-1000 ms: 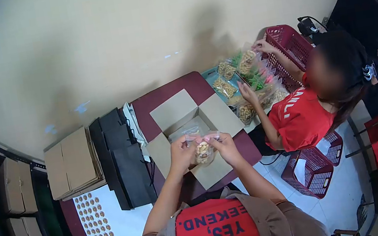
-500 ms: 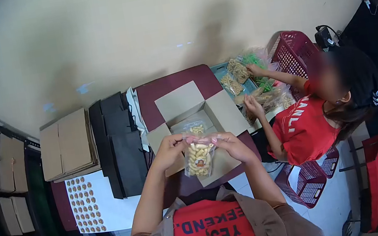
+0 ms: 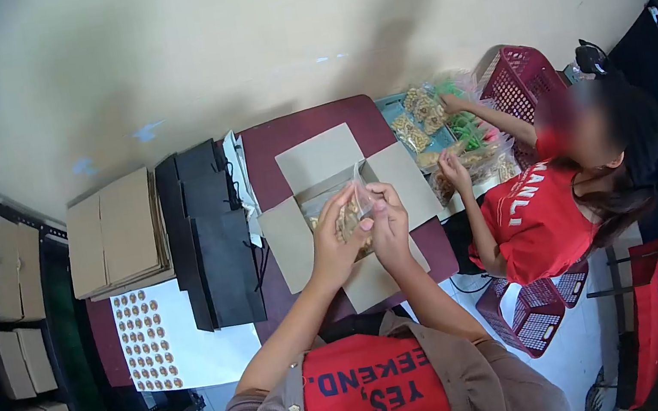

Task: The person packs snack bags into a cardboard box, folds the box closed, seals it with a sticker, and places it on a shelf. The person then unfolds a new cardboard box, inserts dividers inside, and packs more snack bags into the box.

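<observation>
Between my two hands is a clear plastic bag of pale snacks (image 3: 354, 217), held over an open cardboard box (image 3: 397, 187). My left hand (image 3: 337, 243) wraps the bag's left side, fingers over its front. On the right side, my right hand (image 3: 389, 226) closes round the bag with the fingers bent at its upper edge. The bag's clear top sticks up above my fingers. Flaps of the box are spread outward, and part of its inside is hidden behind my hands and the bag.
Black folded boxes (image 3: 222, 267) and stacked brown cardboard (image 3: 118, 232) lie left, by a sheet of round stickers (image 3: 205, 348). At right a co-worker in a red shirt (image 3: 527, 220) handles snack bags in a blue tray (image 3: 441, 137). A maroon basket (image 3: 519, 82) stands behind.
The bag, earlier hanging with its label showing and pinched at the top, is now turned and gripped around its sides. My hands have moved closer together and slightly up.
</observation>
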Available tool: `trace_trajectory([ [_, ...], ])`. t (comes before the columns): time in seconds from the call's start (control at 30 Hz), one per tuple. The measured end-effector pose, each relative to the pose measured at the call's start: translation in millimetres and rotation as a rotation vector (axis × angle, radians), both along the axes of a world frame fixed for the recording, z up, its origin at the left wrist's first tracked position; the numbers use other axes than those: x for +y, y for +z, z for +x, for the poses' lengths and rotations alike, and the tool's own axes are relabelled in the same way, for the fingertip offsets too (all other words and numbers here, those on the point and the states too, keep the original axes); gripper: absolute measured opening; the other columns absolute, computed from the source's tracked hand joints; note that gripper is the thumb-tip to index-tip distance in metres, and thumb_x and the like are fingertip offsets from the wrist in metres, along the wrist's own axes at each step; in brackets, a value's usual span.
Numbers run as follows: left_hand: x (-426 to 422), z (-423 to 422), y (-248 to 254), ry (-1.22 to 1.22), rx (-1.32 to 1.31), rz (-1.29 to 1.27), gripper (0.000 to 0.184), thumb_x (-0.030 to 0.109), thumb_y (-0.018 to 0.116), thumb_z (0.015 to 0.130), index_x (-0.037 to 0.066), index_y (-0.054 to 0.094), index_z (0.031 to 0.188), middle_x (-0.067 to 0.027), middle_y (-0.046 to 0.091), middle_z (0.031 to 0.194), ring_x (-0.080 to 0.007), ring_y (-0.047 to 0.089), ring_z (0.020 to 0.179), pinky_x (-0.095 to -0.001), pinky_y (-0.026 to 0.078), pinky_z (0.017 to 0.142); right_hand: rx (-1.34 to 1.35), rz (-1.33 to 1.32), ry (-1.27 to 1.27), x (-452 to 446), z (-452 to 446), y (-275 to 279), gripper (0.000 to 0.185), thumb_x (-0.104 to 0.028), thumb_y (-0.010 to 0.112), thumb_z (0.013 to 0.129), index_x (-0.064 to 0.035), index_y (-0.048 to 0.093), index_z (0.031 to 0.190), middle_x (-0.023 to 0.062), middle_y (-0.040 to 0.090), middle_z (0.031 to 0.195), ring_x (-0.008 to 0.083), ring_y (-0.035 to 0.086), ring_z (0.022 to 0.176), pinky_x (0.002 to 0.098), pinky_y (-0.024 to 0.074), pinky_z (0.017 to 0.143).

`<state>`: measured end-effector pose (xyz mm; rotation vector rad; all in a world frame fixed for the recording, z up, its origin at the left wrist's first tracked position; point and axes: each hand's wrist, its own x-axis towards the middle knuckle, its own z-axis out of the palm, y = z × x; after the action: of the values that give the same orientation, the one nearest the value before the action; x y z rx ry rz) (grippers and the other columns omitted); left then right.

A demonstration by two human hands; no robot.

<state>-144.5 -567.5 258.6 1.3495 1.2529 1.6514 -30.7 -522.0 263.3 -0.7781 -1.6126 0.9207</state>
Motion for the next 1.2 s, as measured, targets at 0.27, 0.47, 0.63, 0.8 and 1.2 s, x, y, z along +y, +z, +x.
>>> trace_trajectory([
  [0.27,5,-1,13,0.120,0.116,-0.030,0.045,0.019,0.076,0.084,0.001,0.061,0.123,-0.0142,0.063,0.120,-0.0231,0.058,0.117,-0.0350,0.043,0.100,0.181,-0.226,0.035,11,-5,-12,0.032,-0.014,0.058,0.095,0.0036,0.064,0.121,0.0083,0.051,0.117,0.0131,0.054,0.093,0.0258,0.0466,0.081],
  [0.47,8,-11,11,0.109,0.038,-0.137,0.019,0.017,0.071,0.087,0.002,0.068,0.098,-0.0085,0.070,0.096,-0.0183,0.064,0.092,-0.0392,0.037,0.106,-0.056,-0.315,-0.131,26,2,5,0.071,-0.016,0.081,0.072,-0.0132,0.051,0.136,0.0076,0.046,0.130,0.0190,0.050,0.104,0.0338,0.0430,0.090],
  [0.63,6,-29,9,0.046,0.192,-0.044,0.013,0.013,0.070,0.084,0.003,0.070,0.092,-0.0084,0.070,0.097,-0.0238,0.064,0.100,-0.0542,0.016,0.118,0.013,-0.436,0.101,24,14,9,0.040,-0.002,0.073,0.079,-0.0061,0.065,0.119,0.0094,0.044,0.140,0.0214,0.044,0.127,0.0358,0.0418,0.100],
  [0.8,-6,-39,3,-0.009,0.217,-0.076,0.014,0.013,0.064,0.090,0.004,0.072,0.097,-0.0111,0.071,0.108,-0.0241,0.063,0.111,-0.0546,0.011,0.119,0.060,-0.511,0.322,19,16,11,0.013,-0.010,0.074,0.084,-0.0026,0.076,0.095,0.0129,0.055,0.137,0.0216,0.051,0.125,0.0371,0.0415,0.102],
  [1.2,-43,-52,-7,-0.405,0.096,-0.204,0.040,0.032,0.043,0.104,0.005,0.064,0.125,-0.0098,0.057,0.140,-0.0240,0.051,0.131,-0.0520,-0.007,0.119,-0.295,-0.542,0.774,20,59,25,0.034,-0.025,0.060,0.097,-0.0081,0.066,0.127,0.0101,0.049,0.148,0.0247,0.041,0.138,0.0395,0.0306,0.114],
])
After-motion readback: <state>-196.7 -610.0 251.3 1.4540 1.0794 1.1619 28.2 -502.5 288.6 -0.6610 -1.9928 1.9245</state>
